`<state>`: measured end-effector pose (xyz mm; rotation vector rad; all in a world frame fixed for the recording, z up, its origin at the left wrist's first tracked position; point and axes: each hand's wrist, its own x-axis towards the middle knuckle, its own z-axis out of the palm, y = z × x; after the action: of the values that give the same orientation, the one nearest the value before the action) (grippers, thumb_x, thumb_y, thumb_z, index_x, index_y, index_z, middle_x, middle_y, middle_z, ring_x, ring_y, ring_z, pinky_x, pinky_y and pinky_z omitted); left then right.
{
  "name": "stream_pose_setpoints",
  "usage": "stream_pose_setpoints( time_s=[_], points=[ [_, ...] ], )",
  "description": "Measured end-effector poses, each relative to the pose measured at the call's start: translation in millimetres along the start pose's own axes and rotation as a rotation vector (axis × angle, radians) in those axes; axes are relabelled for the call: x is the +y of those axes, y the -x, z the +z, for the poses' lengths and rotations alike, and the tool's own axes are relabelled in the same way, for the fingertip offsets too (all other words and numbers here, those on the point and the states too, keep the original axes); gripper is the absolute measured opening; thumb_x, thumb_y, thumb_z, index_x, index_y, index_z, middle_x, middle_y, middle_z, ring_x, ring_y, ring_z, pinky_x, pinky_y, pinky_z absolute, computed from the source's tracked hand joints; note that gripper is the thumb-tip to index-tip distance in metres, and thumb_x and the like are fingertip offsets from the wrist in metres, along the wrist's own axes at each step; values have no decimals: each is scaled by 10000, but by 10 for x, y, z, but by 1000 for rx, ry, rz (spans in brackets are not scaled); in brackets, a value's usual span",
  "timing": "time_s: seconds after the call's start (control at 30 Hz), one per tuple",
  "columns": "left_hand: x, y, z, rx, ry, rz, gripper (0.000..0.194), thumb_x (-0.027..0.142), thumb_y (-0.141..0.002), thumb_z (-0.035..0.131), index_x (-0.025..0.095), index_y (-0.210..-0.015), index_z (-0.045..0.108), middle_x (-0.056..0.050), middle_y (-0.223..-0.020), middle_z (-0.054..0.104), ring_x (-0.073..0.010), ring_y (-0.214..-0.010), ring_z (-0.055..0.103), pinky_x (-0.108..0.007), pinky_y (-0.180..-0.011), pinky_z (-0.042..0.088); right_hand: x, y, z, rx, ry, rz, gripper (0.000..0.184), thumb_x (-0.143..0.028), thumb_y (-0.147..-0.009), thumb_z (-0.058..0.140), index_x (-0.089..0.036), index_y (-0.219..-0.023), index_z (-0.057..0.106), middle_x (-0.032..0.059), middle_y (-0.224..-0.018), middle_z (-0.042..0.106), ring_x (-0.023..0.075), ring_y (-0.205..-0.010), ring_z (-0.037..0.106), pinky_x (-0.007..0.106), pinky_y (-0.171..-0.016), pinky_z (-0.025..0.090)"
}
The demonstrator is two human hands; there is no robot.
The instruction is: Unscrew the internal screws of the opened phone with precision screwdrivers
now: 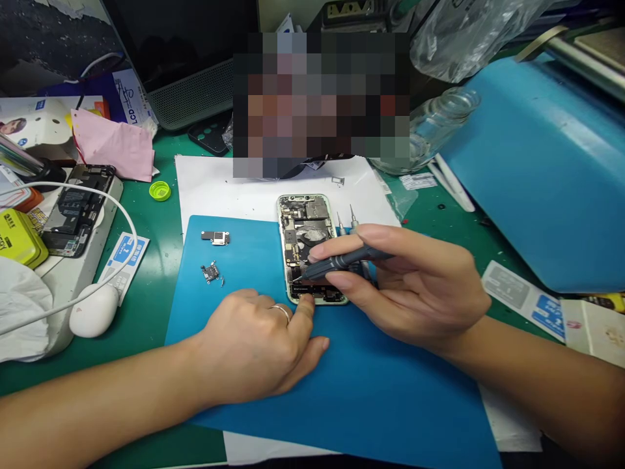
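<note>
An opened smartphone (314,228) with a pale green frame lies on the blue mat's far edge, its inner parts exposed. My left hand (263,342), wearing a ring, has curled fingers, with one fingertip pressing the phone's bottom edge. Between the thumb and fingers of my right hand (420,280) is a pair of dark grey tweezers (336,262), angled so their tip meets the phone's lower left part. Two screwdrivers (352,225) with silver tips show beyond my right fingers, their handles mostly hidden. Left of the phone lie small metal parts (215,238), a bracket piece (210,271) and tiny screws (222,281).
White paper (219,189) lies under the blue mat (244,423). At the left are another opened phone (81,208), a white cable (122,202), an earbud case (94,311) and a green cap (159,191). A glass jar (439,127) and blue roll (522,176) stand right.
</note>
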<state>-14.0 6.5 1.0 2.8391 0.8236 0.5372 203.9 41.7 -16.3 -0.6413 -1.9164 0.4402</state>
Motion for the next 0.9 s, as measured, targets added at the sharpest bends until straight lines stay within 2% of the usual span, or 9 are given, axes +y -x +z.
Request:
stream_pose_setpoints(
  time_s=[0.17,0.33,0.43,0.57,0.67,0.77,0.9],
  points=[
    [0,-5,2,21,-15,0,415,335,-1052,435,31,-1168,692,-28,-647,707,-216,-522,669,-382,-467,519,-8,-25,-36,-49,-12,-4,788,-29,-855,736,-327,-1532,465,69,-1207,779,228,-999,791,345,-847,707],
    [-4,-6,3,11,-15,6,422,338,-1059,420,32,-1177,685,-29,-653,710,-210,-533,679,-367,-484,519,-13,-27,-57,-123,18,-25,826,-1,-876,683,-293,-1586,378,100,-1303,739,235,-1084,771,348,-901,692],
    [-4,1,5,-3,-8,-2,420,346,-1061,422,35,-1185,676,-34,-669,719,-212,-566,702,-360,-512,532,-30,-23,-32,-106,41,-42,842,1,-880,674,-300,-1596,352,95,-1306,737,228,-1064,774,354,-902,692],
    [-12,6,10,-16,-13,-7,419,358,-1059,424,44,-1176,675,-27,-649,704,-217,-549,691,-366,-500,525,-45,-32,24,-60,36,-55,895,-20,-885,687,-305,-1622,269,91,-1235,758,214,-974,781,344,-821,699],
    [-20,2,-2,-12,-33,-2,418,356,-1060,408,52,-1142,682,-19,-616,682,-218,-508,659,-373,-476,505,-48,-69,47,-82,56,-89,817,-51,-909,678,-308,-1598,320,77,-1149,772,196,-924,770,333,-798,682],
    [-17,-5,-30,-35,-50,-10,404,342,-1057,406,60,-1125,686,-12,-598,668,-213,-488,638,-368,-475,490,-60,-121,48,-87,92,-151,721,-68,-921,671,-232,-1563,386,96,-1087,774,186,-917,758,315,-800,662],
    [-4,-5,-46,-27,-60,-22,406,348,-1055,399,71,-1101,693,-17,-593,669,-210,-486,639,-349,-474,463,-85,-165,45,-102,110,-181,633,-73,-945,628,-163,-1533,413,136,-1111,765,203,-998,755,338,-847,657]
  ],
)
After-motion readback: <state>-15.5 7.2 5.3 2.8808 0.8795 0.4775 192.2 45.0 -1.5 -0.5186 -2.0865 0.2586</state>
